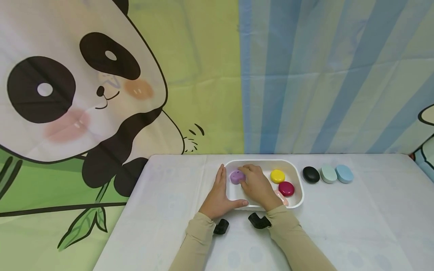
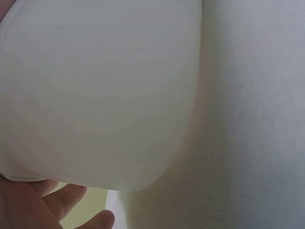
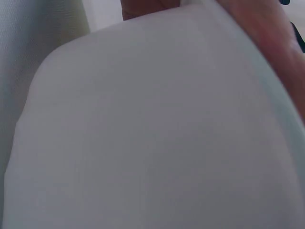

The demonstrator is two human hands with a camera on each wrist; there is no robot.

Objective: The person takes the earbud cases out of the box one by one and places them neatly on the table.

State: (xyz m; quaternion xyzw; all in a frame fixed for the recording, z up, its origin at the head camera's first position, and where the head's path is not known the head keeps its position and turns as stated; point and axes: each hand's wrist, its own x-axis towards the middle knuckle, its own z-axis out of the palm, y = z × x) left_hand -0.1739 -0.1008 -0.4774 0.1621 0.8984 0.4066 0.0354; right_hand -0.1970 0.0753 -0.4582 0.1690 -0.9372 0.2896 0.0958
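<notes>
backdrop (image 1: 207, 82): printed cloth behind the table, a cartoon panda at left on green, blue and pale stripes at right. table (image 1: 162, 233): covered in a white cloth with faint round spots near the front.

tray (image 1: 293, 176): white, shallow, rounded corners, set on the table in front of the person. beige sleeves (image 1: 298, 241) come in from the near edge.

left hand (image 1: 218, 199): at the tray's left end, fingers straight and together along that side, thumb spread away from them along the near rim. right hand (image 1: 257, 186): reaches over the near rim into the tray; its thumb and index finger pinch the purple disc from the right. black fittings (image 1: 259, 221) sit at the inner side of both wrists.

purple disc (image 1: 235, 177): inside the tray at the left end, at the right fingertips and just beside the left fingers; small dark marks on its top, too small to read. crimson disc (image 1: 286, 189) and yellow disc (image 1: 277, 175): toward the tray's right half, near each other. pink piece (image 1: 282, 198): below the crimson one, partly hidden by the right wrist.

outside the tray, right of it, in a row left to right: black disc (image 1: 310, 175), pale green disc (image 1: 328, 174), light blue disc (image 1: 344, 174). both wrist views are mostly filled by a pale, blurred surface.
</notes>
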